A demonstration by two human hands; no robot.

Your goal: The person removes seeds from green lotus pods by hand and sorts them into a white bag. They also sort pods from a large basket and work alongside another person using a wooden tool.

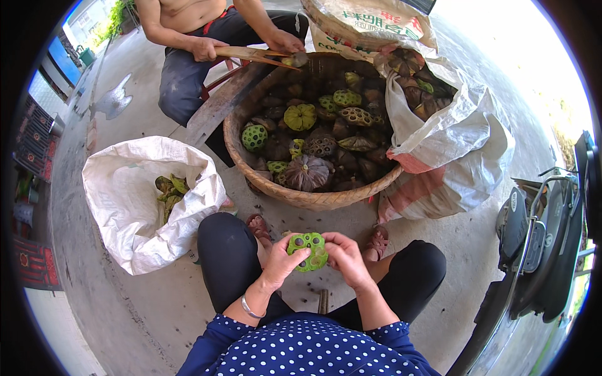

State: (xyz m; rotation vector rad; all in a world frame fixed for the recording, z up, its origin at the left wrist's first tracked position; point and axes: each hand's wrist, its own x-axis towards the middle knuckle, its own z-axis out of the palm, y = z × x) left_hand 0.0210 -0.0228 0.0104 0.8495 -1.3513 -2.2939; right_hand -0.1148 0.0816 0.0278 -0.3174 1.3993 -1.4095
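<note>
A green lotus seed pod is held up in front of my body, its flat face with dark seeds turned towards me. Some of its holes look pale and hollow. My left hand grips it from the left, thumb laid across the face. At the pod's right edge are the curled fingers of my right hand; whether a seed sits between them is hidden. Beyond my knees stands a large woven basket of lotus pods, mostly dark brown, with several green or yellowish ones such as a spotted green pod.
An open white woven sack on the left holds a few husks. Another sack of brown pods leans on the basket's right. Opposite, a person holds a split bamboo tool. A scooter stands right.
</note>
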